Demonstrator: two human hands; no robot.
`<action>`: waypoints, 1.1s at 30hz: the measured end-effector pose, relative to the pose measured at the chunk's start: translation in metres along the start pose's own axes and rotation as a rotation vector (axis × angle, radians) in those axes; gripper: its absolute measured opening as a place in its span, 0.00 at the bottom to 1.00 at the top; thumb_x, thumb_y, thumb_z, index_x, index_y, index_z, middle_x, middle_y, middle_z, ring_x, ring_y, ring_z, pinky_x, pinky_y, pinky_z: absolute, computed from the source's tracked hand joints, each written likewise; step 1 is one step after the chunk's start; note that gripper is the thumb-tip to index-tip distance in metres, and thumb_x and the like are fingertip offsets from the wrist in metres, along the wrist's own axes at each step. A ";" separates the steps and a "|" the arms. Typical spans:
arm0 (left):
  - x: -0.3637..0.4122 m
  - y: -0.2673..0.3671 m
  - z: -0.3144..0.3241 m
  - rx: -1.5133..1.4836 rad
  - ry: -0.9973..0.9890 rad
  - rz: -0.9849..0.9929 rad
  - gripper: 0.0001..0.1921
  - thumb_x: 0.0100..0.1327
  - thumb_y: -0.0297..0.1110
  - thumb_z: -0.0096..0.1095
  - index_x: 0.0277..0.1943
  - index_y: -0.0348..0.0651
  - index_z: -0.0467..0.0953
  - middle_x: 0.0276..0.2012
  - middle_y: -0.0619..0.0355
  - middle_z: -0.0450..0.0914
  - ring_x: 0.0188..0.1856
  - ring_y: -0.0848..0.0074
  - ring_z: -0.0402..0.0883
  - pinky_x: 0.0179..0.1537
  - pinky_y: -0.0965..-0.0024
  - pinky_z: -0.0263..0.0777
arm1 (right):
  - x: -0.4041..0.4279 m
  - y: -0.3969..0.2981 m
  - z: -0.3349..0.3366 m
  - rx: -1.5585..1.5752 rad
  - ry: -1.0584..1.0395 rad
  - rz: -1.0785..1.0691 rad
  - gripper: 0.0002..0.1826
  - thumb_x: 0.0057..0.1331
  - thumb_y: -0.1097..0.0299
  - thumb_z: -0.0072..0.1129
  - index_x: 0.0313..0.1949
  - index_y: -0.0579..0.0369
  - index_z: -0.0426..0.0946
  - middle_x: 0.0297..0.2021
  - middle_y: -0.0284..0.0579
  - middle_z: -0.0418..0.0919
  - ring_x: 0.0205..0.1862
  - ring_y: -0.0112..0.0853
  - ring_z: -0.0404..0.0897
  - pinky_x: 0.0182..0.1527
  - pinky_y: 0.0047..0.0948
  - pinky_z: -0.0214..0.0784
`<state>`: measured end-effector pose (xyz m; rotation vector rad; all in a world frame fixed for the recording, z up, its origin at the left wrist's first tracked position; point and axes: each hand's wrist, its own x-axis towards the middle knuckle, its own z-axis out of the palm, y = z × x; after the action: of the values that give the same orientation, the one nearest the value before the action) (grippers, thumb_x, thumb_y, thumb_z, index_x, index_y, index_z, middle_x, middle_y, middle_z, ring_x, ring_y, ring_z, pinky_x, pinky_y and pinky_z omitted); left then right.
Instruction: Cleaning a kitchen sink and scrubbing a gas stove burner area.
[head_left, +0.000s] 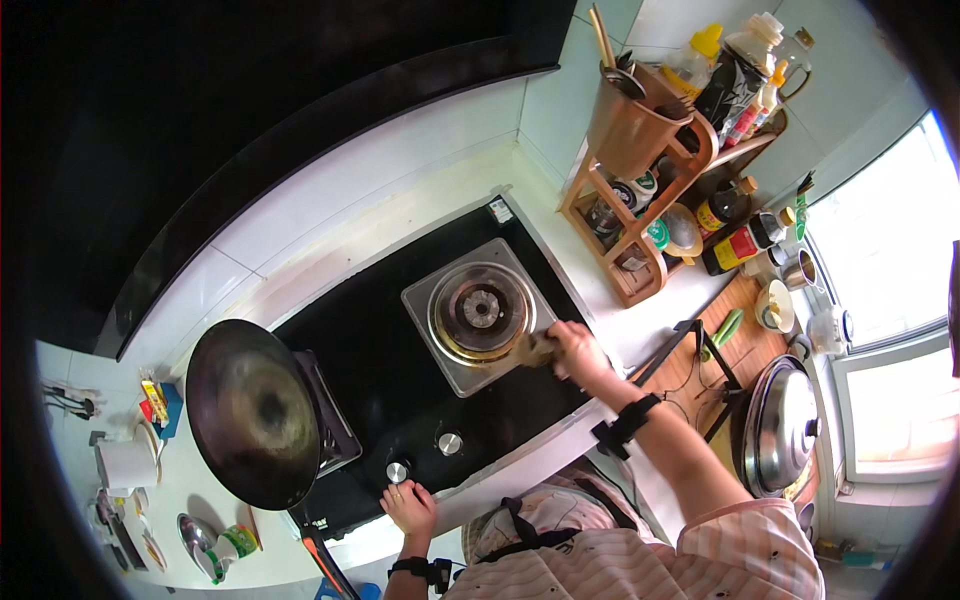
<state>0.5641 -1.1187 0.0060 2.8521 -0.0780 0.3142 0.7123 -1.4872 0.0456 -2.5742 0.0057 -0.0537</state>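
My right hand (574, 351) is closed around a brownish cloth (534, 349), pressed near the corner of the metal drip plate (463, 380) on the right burner (481, 308). That burner's pan support is off, with its rings and cap exposed. My left hand (409, 506) rests at the front edge of the black glass gas stove (390, 360), its fingers near a round metal knob (397, 472); nothing shows in it. A second knob (449, 443) is farther right. A dark wok (255, 414) sits tilted over the left burner, its handle pointing towards the front.
A brown rack (649, 262) with seasoning bottles and a utensil holder (632, 127) stands back right. A black pan support (701, 345) stands by a green vegetable (726, 330) and a lidded metal pot (780, 427). The range hood (300, 135) overhangs the back. A green-labelled bottle (236, 541) lies left.
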 end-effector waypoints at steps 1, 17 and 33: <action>0.001 0.000 0.001 -0.003 0.009 0.010 0.05 0.50 0.30 0.54 0.28 0.42 0.66 0.27 0.51 0.67 0.32 0.58 0.66 0.33 0.59 0.57 | 0.005 0.006 -0.013 -0.103 -0.057 0.008 0.15 0.49 0.76 0.50 0.39 0.49 0.70 0.33 0.42 0.72 0.40 0.39 0.74 0.38 0.32 0.71; -0.002 -0.003 0.004 -0.017 -0.037 -0.028 0.07 0.46 0.30 0.56 0.28 0.42 0.67 0.27 0.51 0.68 0.31 0.58 0.67 0.33 0.57 0.58 | 0.059 0.032 -0.041 -0.693 -0.358 -0.902 0.07 0.50 0.68 0.50 0.29 0.55 0.71 0.32 0.39 0.71 0.37 0.32 0.74 0.31 0.25 0.72; 0.000 -0.003 0.000 -0.076 -0.007 -0.022 0.06 0.46 0.27 0.56 0.27 0.41 0.66 0.25 0.49 0.67 0.29 0.56 0.66 0.32 0.56 0.57 | 0.051 -0.025 -0.011 -0.598 -0.263 -1.168 0.09 0.48 0.68 0.50 0.30 0.55 0.72 0.29 0.39 0.71 0.34 0.30 0.73 0.24 0.20 0.70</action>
<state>0.5644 -1.1163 0.0050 2.7765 -0.0586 0.2904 0.7630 -1.4726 0.0701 -2.7201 -1.7828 -0.1621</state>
